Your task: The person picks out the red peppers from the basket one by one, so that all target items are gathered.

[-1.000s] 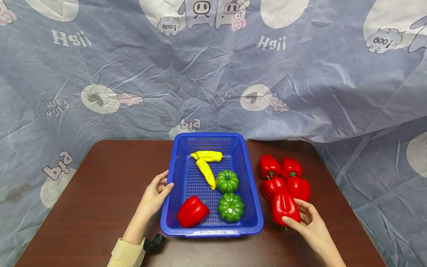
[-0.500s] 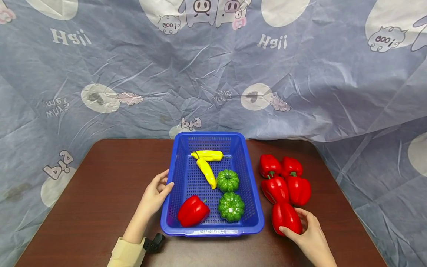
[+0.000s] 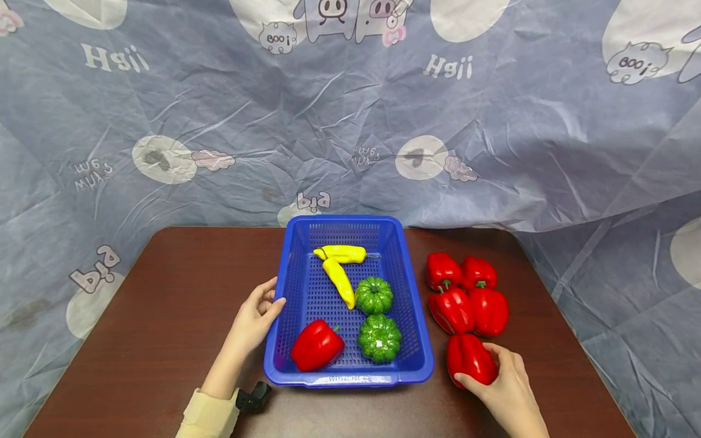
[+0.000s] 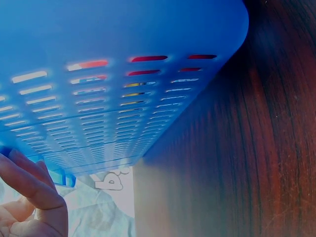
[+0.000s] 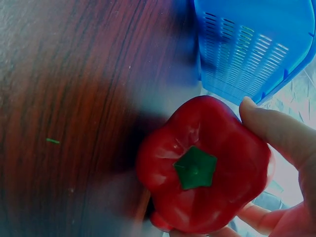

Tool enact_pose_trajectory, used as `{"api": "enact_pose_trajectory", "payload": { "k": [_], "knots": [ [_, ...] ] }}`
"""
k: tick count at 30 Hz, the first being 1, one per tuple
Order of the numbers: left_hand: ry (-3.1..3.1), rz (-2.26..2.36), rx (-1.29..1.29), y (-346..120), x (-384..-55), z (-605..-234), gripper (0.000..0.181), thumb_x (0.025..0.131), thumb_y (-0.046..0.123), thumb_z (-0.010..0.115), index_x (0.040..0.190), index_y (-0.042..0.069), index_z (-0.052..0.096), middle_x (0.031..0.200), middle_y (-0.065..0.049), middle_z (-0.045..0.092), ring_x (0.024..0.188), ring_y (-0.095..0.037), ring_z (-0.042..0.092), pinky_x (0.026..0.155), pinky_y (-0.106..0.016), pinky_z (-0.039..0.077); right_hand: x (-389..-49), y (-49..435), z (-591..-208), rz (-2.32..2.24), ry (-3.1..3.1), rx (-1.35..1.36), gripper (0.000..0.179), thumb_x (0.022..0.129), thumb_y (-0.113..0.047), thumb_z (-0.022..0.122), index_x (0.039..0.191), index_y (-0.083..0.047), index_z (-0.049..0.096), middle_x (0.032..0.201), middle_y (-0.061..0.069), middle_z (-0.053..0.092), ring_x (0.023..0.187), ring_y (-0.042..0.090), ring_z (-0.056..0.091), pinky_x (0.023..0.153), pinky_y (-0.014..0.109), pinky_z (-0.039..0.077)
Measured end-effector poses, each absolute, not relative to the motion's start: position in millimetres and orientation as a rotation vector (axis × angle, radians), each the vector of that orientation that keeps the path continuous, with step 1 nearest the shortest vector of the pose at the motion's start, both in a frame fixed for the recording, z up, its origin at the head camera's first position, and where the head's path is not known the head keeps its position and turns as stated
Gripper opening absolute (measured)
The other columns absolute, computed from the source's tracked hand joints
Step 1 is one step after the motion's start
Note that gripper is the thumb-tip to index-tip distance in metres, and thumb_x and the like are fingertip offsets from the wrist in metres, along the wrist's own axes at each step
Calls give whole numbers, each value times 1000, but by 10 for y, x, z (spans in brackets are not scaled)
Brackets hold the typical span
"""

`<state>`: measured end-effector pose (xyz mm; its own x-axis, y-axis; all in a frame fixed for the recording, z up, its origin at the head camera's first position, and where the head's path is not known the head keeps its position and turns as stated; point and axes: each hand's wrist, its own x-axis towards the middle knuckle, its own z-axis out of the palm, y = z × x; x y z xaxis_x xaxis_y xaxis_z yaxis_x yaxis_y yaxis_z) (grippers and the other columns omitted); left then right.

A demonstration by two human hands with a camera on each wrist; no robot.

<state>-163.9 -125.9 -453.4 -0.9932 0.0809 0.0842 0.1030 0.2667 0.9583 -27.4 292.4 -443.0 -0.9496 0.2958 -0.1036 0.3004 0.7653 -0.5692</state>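
My right hand (image 3: 506, 387) holds a red bell pepper (image 3: 470, 360) at the near right, with the thumb on its near side and fingers around its right. The right wrist view shows the pepper's green stem end (image 5: 195, 168) and the thumb (image 5: 276, 129) against its side. Several other red bell peppers (image 3: 489, 311) sit in a cluster just beyond it. My left hand (image 3: 254, 316) grips the left rim of a blue plastic basket (image 3: 415, 316). Inside the basket lie a red bell pepper (image 3: 317, 345), two yellow peppers (image 3: 339, 283) and two green pumpkins (image 3: 380, 338).
Everything stands on a dark brown wooden table (image 3: 164, 316). A printed grey-blue cloth (image 3: 339, 121) hangs behind the table's far edge. A black strap device (image 3: 254, 398) shows at the left wrist beside a cream sleeve (image 3: 208, 415).
My right hand has brought its red bell pepper slightly toward me, away from the cluster, and its stem end has turned out of the head view. The left hand and basket stay put.
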Motion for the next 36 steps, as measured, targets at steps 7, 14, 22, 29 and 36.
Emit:
{"api": "enact_pose_trajectory", "payload": {
  "k": [7,14,22,29,36],
  "knots": [
    [-2475,-1893,-180,-1258,-1632,-4526,51,95,7,64,142,-5,45,105,-21,60,62,-1,54,58,-19,48,-277,2879,-4413,-875,2976,521,89,77,-46,81,138,4,41,133,32,37,118,49,36,89,66,44],
    [-2472,-1905,-180,-1260,-1633,-4521,52,95,7,64,142,-5,45,107,-22,60,62,-1,55,59,-19,48,-300,2866,-4430,-843,2989,524,87,80,-49,78,140,3,41,133,31,38,118,49,36,89,65,44],
    [-2474,-1904,-172,-1264,-1639,-4536,52,95,7,64,142,-4,45,107,-22,60,62,-1,55,60,-19,49,-304,2850,-4469,-863,2994,556,89,81,-49,77,142,2,37,136,32,35,121,50,35,92,67,42],
    [-2454,-1911,-194,-1262,-1631,-4527,52,95,8,64,142,-5,45,107,-22,61,61,0,54,58,-19,48,-295,2806,-4535,-855,3104,495,88,78,-46,80,139,3,41,131,32,40,115,51,40,86,67,45],
    [-2470,-1897,-195,-1267,-1635,-4532,52,95,8,64,142,-5,44,108,-23,61,61,0,53,58,-19,47,-298,2745,-4580,-862,3149,420,90,76,-45,82,138,5,41,129,32,42,113,50,41,84,65,44]
  ]
}}
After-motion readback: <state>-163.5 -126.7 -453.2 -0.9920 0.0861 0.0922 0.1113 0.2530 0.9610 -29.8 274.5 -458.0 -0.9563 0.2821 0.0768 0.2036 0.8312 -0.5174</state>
